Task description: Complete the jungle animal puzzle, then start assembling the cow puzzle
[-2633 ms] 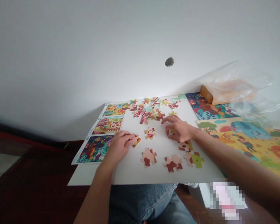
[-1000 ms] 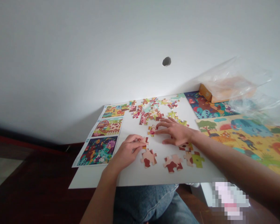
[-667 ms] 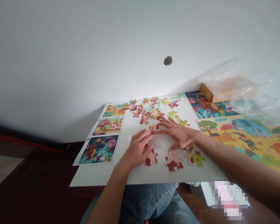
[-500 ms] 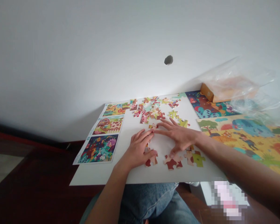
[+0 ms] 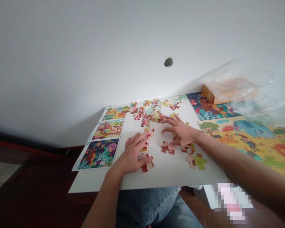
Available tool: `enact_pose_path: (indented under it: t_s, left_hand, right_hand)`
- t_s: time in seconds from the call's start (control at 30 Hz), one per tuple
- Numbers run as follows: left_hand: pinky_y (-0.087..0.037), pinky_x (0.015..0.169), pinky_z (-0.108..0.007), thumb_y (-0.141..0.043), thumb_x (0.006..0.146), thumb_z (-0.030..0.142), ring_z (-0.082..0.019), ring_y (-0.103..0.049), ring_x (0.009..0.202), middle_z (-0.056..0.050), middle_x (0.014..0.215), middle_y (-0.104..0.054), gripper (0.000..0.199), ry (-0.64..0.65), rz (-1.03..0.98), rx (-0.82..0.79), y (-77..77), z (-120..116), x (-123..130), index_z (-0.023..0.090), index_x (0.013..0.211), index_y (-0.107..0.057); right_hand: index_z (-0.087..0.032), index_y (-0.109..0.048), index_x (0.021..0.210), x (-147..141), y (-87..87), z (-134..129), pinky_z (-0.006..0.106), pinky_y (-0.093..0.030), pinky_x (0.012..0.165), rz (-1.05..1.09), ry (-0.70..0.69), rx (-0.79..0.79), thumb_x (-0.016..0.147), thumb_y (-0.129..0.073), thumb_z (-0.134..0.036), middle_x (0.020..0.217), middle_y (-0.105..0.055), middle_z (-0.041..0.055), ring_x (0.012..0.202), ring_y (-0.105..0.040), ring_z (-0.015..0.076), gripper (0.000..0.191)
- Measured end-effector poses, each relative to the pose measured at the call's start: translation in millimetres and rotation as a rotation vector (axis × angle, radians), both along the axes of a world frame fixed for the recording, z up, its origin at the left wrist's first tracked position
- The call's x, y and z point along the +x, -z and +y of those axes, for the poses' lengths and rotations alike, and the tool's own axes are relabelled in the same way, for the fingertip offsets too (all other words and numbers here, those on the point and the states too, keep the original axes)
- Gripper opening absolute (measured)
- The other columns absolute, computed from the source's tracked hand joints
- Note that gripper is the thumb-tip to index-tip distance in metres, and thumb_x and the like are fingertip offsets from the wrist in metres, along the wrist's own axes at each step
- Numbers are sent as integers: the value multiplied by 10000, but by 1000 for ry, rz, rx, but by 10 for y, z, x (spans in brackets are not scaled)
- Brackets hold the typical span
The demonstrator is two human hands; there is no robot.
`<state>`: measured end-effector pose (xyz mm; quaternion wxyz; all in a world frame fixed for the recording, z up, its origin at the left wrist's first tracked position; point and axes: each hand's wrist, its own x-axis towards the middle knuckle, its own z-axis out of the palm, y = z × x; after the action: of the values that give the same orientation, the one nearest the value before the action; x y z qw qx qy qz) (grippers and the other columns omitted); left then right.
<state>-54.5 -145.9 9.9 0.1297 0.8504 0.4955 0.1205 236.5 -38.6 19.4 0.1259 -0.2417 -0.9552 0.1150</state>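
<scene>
The left hand [image 5: 132, 155], fingers apart, has a flat pink-and-brown jigsaw piece [image 5: 145, 168] under its thumb; the right hand [image 5: 182, 133], likewise, a second piece [image 5: 165, 148].

Flat beneath the tips of my left fingers [image 5: 142, 140], a pink-and-yellow piece [image 5: 151, 130] shows only partly. My left thumb [image 5: 144, 160] partly covers a flat, cream, brown-patched piece [image 5: 145, 168]. Another brown-patched pink piece [image 5: 166, 148] lies flat, touching my right thumb [image 5: 173, 144]. Nearer me than my right fingers [image 5: 169, 129], a spotted cream piece [image 5: 191, 161] seems joined to a green piece [image 5: 200, 161].
</scene>
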Motion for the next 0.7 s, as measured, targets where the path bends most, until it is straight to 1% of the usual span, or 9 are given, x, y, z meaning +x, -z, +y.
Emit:
enact_pose_path:
  t_s: [0.1,0.17,0.23,0.3,0.37,0.43,0.5,0.6,0.7]
  left_hand:
    - [-223,1190,-571,-670,820,323,-356,-217,1484,-84,1587,-338,786,41,2,-17,-42,-16,-109,294,1528,-330]
    - [-231,1193,-559,-640,802,242,-342,-247,1476,-70,1567,-377,767,53,-16,-19,-80,-18,-147,304,1514,-360]
    - [-234,1196,-540,-612,790,201,-325,-292,1456,-67,1532,-427,738,43,-35,-10,-108,-15,-131,298,1491,-405]
    - [-225,1194,-540,-598,804,208,-319,-332,1431,-76,1492,-471,672,20,-43,8,-114,-14,-53,285,1457,-460]
    - [-201,1185,-567,-595,830,243,-326,-366,1406,-87,1456,-504,595,-2,-42,23,-99,-22,66,282,1418,-510]
    - [-175,1179,-592,-599,842,279,-324,-421,1366,-96,1439,-514,571,4,-45,25,-74,-37,192,277,1408,-520]
    - [-167,1178,-583,-602,847,302,-317,-454,1337,-104,1430,-518,533,20,-50,38,-50,-56,292,262,1376,-552]
    - [-168,1178,-553,-598,852,310,-301,-474,1310,-105,1399,-541,464,46,-53,56,-38,-76,366,249,1312,-603]
    - [-160,1181,-534,-590,856,303,-286,-482,1296,-94,1377,-558,445,66,-54,58,-48,-79,378,256,1297,-611]
  right_hand:
    - [-234,-677,1184,-4,29,5,699,-93,1128,-9,12,8,736,-753,-510,1398,-470,157,1385,-316,402,531]
    - [-239,-694,1143,-4,50,24,671,-129,1133,9,53,24,760,-737,-518,1373,-489,148,1364,-345,383,476]
    - [-241,-714,1090,-4,65,49,631,-172,1134,38,104,45,797,-710,-513,1340,-517,137,1332,-382,359,399]
    - [-243,-729,1047,-6,73,71,597,-205,1125,57,162,61,831,-688,-496,1300,-545,128,1280,-427,335,335]
    - [-246,-736,1030,-11,80,88,581,-223,1112,58,216,75,846,-680,-486,1259,-566,124,1222,-460,320,308]
    - [-248,-738,1020,-19,92,102,567,-239,1097,52,266,93,851,-679,-484,1210,-584,118,1166,-479,309,296]
    - [-250,-737,1017,-26,107,113,553,-261,1078,45,308,109,851,-677,-496,1163,-598,112,1121,-488,303,303]
    - [-248,-735,1029,-29,130,130,525,-304,1043,33,357,124,849,-671,-525,1108,-609,113,1067,-501,296,337]
    - [-237,-727,1066,-24,149,144,492,-339,1015,15,374,123,853,-671,-515,1059,-620,112,1026,-518,286,355]
